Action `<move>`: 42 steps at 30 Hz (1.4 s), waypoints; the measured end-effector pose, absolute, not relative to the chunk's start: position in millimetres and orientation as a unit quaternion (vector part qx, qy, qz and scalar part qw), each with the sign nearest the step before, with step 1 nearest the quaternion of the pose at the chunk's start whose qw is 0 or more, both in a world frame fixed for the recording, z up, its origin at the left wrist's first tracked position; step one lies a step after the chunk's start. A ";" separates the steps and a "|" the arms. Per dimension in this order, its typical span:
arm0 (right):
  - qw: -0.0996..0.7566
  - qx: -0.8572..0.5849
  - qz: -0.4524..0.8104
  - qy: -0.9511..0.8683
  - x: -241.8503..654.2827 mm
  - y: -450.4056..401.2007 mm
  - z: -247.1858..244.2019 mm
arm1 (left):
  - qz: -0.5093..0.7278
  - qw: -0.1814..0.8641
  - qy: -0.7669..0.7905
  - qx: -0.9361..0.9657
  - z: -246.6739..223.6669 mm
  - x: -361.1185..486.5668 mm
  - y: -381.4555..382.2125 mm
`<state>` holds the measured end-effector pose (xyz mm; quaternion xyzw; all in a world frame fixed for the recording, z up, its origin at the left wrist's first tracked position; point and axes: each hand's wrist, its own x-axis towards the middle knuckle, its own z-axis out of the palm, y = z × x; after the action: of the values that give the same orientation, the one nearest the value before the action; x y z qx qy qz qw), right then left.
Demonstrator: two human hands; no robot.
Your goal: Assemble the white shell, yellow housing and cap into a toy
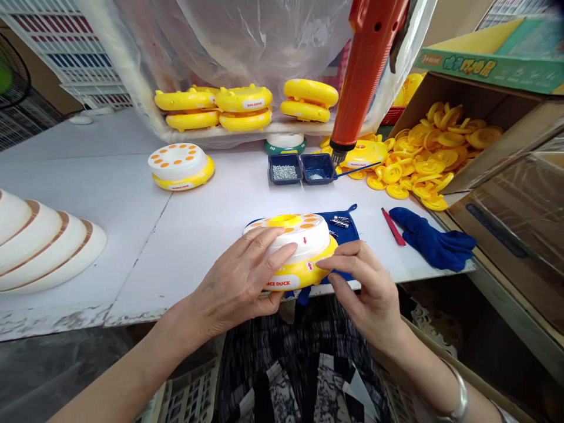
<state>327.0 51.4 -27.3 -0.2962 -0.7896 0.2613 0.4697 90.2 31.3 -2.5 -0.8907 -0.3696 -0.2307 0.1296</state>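
Note:
A round toy base (304, 252) with a white upper part, orange dots and a yellow lower part stands near the table's front edge. Its front label ends in "NCE DUCK", and red arrows mark both parts. My left hand (242, 270) grips it from the left, fingers over the white part and thumb low in front. At its right side, my right hand (368, 288) has a fingertip against the yellow part near the lower arrow, with thumb and forefinger apart. Beneath the toy lies a blue cloth (350, 232) with several batteries (340, 222) on it.
An orange electric screwdriver (365, 76) hangs above two blue trays, one holding screws (284, 172). Yellow parts (423, 158) spill from a box at right. A blue glove (434, 238) lies beside a red tool (393, 227). Another toy base (180, 167) stands left.

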 end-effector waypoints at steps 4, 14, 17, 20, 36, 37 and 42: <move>0.425 -0.315 0.160 -0.834 327.4 51.5 -31.2 | -0.229 0.132 -0.366 -0.892 -4.8 90.7 32.1; 0.412 -0.253 0.070 -0.873 331.0 31.3 -41.9 | -0.250 0.117 -0.372 -0.886 -5.9 86.2 28.7; 0.398 -0.268 0.064 -0.875 330.3 32.1 -45.2 | -0.255 0.112 -0.378 -0.883 -7.0 84.0 27.1; 0.378 -0.304 0.083 -0.871 333.3 41.5 -49.3 | -0.254 0.107 -0.384 -0.881 -7.7 82.0 25.1; 0.430 -0.372 0.281 -0.773 334.7 66.6 -55.9 | -0.295 0.069 -0.430 -0.851 -10.7 69.4 25.8; 0.419 -0.361 0.277 -0.786 331.1 67.2 -54.6 | -0.297 0.067 -0.433 -0.848 -10.1 69.3 26.2; 0.385 -0.327 0.263 -0.822 316.0 75.6 -54.6 | -0.300 0.039 -0.452 -0.839 -7.7 68.0 27.7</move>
<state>316.0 75.6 -54.6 -0.3274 -0.8219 0.2632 0.3847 68.0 27.7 -7.7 -0.8392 -0.4518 -0.3000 0.0391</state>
